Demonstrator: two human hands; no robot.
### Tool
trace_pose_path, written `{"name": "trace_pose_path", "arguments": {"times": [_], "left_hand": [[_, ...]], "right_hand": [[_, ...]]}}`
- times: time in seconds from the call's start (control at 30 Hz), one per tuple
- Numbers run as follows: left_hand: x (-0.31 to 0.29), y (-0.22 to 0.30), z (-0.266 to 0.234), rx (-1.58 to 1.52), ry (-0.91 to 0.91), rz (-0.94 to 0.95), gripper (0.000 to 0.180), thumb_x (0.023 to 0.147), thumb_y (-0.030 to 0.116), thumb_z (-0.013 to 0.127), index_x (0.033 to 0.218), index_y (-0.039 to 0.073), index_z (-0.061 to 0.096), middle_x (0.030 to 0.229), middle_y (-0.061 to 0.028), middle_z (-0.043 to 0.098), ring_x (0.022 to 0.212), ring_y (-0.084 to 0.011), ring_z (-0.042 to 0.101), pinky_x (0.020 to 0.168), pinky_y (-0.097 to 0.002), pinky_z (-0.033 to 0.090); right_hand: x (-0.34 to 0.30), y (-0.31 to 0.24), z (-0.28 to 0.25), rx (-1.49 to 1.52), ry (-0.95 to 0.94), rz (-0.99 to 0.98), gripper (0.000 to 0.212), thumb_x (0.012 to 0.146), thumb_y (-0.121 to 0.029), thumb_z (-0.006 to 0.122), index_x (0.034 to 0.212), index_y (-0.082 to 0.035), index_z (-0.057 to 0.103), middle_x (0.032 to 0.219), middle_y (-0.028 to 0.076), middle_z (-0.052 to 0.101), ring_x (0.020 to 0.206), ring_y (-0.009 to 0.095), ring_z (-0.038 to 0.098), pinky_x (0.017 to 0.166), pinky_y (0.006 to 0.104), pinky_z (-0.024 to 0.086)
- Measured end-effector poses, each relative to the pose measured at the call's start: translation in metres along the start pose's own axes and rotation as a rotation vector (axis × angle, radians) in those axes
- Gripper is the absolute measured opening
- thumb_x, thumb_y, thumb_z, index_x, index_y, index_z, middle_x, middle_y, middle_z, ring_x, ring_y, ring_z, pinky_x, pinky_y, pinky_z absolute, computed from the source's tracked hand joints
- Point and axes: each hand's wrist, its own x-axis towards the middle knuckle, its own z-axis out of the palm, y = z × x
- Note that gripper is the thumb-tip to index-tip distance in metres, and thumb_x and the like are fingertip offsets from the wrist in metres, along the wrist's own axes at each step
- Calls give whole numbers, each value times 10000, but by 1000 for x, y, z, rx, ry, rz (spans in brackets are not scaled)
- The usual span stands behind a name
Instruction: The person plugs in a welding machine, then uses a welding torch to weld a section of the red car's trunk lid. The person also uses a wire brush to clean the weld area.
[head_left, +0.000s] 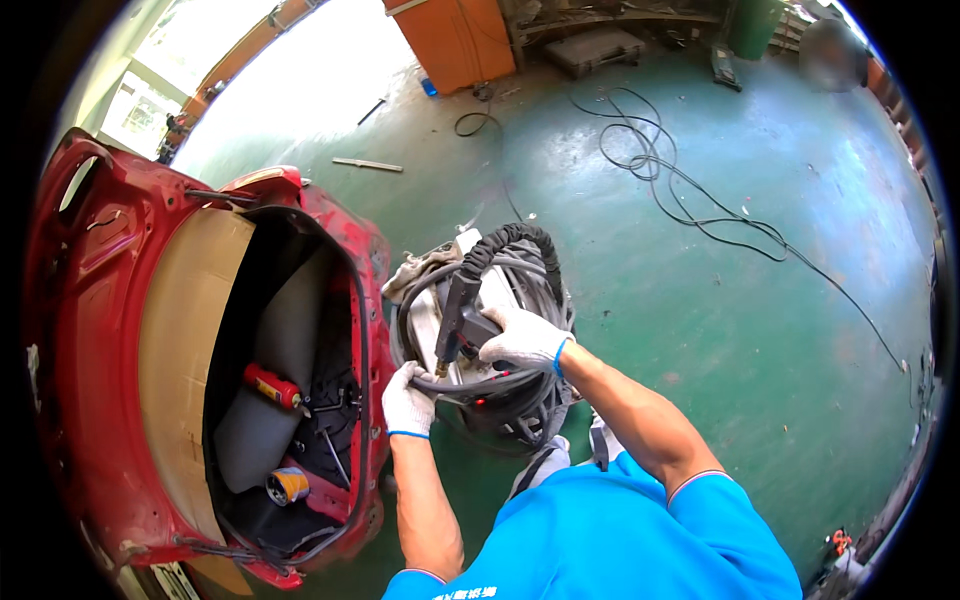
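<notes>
In white knit gloves with blue cuffs, both my hands are over a machine (424, 325) draped in coiled thick grey cable (462, 386). My right hand (524, 342) is closed round the grip of a black pistol-shaped welding gun (462, 312). Its brass tip points down, just above the cable coils. From the gun's upper end, a black wrapped hose (515, 236) arches over the machine. Close to the brass tip, my left hand (408, 402) is closed on the near side of the grey cable. The palm hides part of that grip.
Left of me is a red car body (372, 330) with its boot open and cardboard (190, 350) along it. Inside lie a red canister (272, 386), a tin (287, 486) and tools. A black cable (720, 222) snakes over the green floor; a metal bar (367, 164) lies farther off.
</notes>
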Motion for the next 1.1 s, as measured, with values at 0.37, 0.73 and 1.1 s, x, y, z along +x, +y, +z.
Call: {"name": "trace_pose_path", "arguments": {"times": [0.37, 0.73, 1.1], "left_hand": [[-7, 42, 35, -65, -326, -76, 533, 762, -74, 457, 1285, -101, 558, 1294, -265, 635, 1222, -426, 624, 1081, -525, 527], [-11, 8, 20, 1116, -392, 548, 805, 782, -80, 554, 1559, 60, 401, 1412, -216, 586, 1260, -295, 610, 990, -356, 520], [50, -49, 2, 992, -264, 567, 491, 817, 200, 763, 1244, -2, 629, 1118, -265, 724, 1050, -410, 710, 867, -464, 574]], "right_hand": [[60, 40, 29, 51, -190, -227, 838, 898, -546, 709, 1507, -19, 477, 1462, 196, 569, 1358, 283, 533, 1127, 371, 423], [-23, 20, 86, -229, 266, 25, 665, 738, -291, 763, 1300, 13, 581, 993, 276, 721, 921, 428, 718, 839, 458, 566], [-34, -35, 64, -441, 364, -289, 321, 812, -294, 752, 1046, -89, 672, 865, 144, 730, 825, 348, 722, 712, 445, 563]]}}
